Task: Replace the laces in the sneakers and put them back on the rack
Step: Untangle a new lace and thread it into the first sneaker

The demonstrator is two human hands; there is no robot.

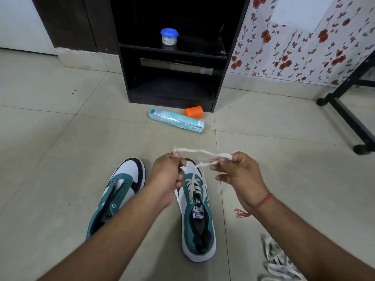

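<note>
While my left hand (168,173) & right hand (237,173) each pinch a white lace (203,152) end, laced sneaker (195,209) sits w/ unlaced sneaker (117,191) beside it

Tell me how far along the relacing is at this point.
Done: the right sneaker is laced up the eyelets. In hand: left hand and right hand pinch its white lace ends. Left: the left sneaker has empty eyelets; neither is on the rack.
</note>
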